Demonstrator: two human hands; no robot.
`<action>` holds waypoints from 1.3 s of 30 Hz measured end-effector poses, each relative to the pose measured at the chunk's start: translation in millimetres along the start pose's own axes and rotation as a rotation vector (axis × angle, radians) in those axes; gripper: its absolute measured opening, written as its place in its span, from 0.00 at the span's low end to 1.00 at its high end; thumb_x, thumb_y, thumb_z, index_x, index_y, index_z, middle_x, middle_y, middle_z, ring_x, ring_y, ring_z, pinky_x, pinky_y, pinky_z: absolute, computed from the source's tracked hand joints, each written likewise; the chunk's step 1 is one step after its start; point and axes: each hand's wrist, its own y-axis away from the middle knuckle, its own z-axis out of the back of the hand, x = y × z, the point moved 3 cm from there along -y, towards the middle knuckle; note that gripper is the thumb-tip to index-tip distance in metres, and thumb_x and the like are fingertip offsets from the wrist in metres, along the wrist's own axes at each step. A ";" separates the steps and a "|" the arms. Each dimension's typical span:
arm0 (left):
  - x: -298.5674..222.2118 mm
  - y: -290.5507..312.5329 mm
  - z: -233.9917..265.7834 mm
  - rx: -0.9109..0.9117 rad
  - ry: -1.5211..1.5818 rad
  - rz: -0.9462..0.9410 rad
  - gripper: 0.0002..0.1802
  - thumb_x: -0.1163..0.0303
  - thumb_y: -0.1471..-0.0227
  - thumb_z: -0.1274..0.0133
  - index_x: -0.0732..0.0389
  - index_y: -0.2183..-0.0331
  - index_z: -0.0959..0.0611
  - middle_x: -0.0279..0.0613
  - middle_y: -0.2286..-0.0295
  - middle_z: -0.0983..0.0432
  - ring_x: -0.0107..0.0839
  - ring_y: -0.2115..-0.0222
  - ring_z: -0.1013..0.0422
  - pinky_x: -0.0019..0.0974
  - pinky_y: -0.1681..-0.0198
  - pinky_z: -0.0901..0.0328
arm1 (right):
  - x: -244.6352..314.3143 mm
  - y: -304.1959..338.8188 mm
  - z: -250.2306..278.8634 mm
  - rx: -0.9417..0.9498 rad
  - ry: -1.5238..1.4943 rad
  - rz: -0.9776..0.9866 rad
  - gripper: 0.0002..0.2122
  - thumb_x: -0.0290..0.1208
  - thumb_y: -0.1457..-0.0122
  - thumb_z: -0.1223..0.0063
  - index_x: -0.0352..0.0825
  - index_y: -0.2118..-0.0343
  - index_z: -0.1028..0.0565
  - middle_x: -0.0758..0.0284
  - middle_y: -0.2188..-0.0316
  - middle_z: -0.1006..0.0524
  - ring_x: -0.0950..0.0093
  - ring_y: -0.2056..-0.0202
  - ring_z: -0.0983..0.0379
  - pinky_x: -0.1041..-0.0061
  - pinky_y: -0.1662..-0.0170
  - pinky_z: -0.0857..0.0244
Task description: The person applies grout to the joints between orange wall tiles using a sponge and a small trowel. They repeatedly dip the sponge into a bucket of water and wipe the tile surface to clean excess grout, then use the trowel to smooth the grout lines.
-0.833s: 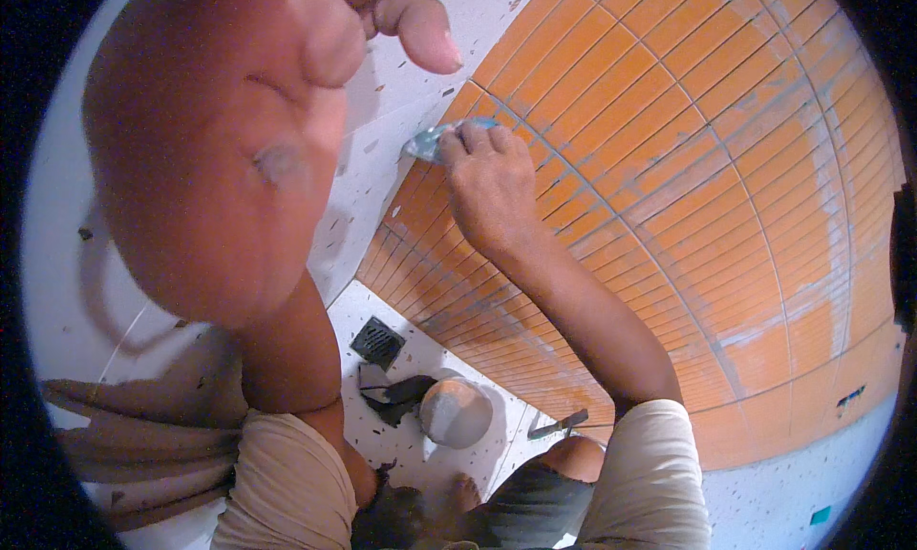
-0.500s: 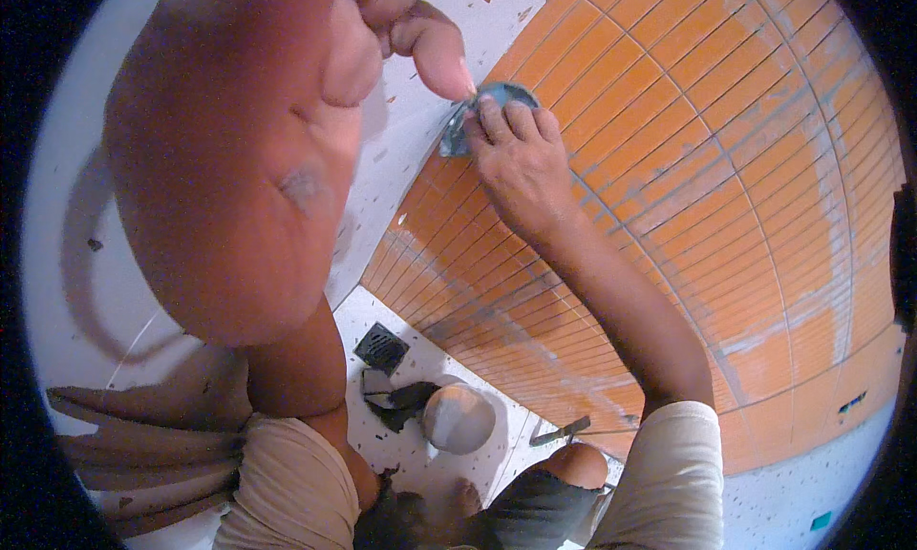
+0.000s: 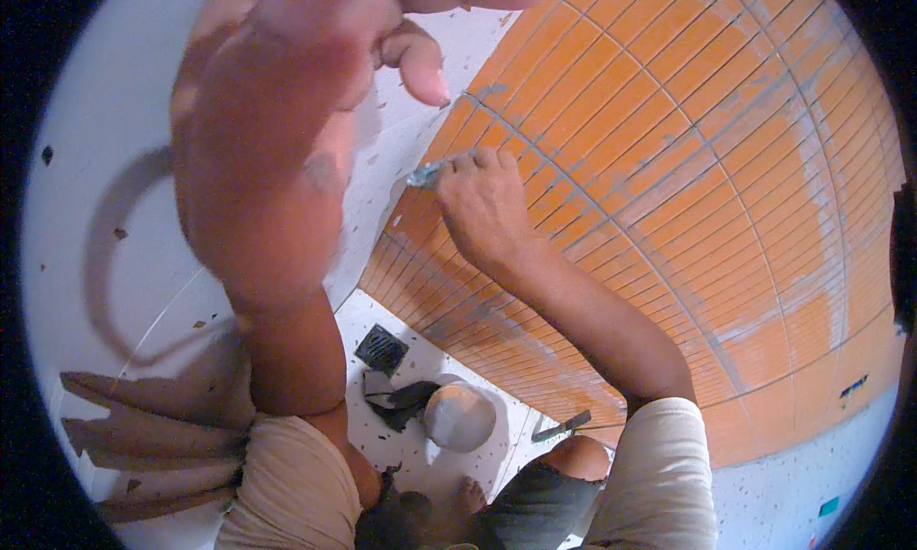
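against the orange glazed tile wall (image 3: pixel 669 168), ribbed with pale grey grout lines and smeared patches, the right hand (image 3: pixel 482 206) presses a small grey-blue crumpled pad (image 3: pixel 423 175), fingers clamped on it at the wall's left edge. close to the lens, the left hand (image 3: pixel 277 149) is blurred and flat against the smooth white wall (image 3: pixel 95 120), fingers apart. below on the speckled floor (image 3: pixel 420 454) sit a square dark drain grate (image 3: pixel 381 348), a round grey bowl (image 3: pixel 459 416) and a metal trowel (image 3: pixel 562 427).
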 end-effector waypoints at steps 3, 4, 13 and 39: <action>1.4 -0.5 -2.4 0.009 0.007 -0.025 0.31 0.64 0.46 0.59 0.70 0.44 0.39 0.66 0.53 0.30 0.53 0.52 0.30 0.33 0.63 0.36 | -2.5 0.7 24.2 -0.165 0.028 -0.059 0.08 0.27 0.51 0.49 0.33 0.68 0.25 0.63 0.66 0.24 0.67 0.63 0.29 0.67 0.63 0.38; 0.5 -0.7 -3.6 0.007 0.011 -0.033 0.31 0.63 0.46 0.59 0.70 0.44 0.39 0.65 0.53 0.30 0.52 0.53 0.30 0.32 0.64 0.36 | -8.2 3.6 32.3 -0.279 0.068 -0.087 0.08 0.27 0.51 0.49 0.33 0.68 0.24 0.63 0.66 0.24 0.67 0.63 0.29 0.67 0.62 0.37; -1.6 2.3 -11.0 -0.057 -0.086 -0.070 0.34 0.57 0.45 0.57 0.72 0.44 0.39 0.62 0.57 0.27 0.46 0.56 0.28 0.30 0.66 0.35 | -5.3 27.6 9.0 -0.108 0.029 -0.009 0.12 0.27 0.52 0.49 0.35 0.63 0.23 0.68 0.64 0.26 0.70 0.60 0.33 0.68 0.58 0.41; -19.2 6.3 -32.2 -0.331 -0.344 -0.103 0.42 0.46 0.43 0.53 0.74 0.44 0.41 0.53 0.63 0.22 0.33 0.62 0.25 0.27 0.67 0.34 | -37.9 64.8 54.0 0.174 0.170 0.011 0.06 0.27 0.52 0.47 0.36 0.70 0.22 0.69 0.67 0.23 0.70 0.60 0.31 0.68 0.58 0.43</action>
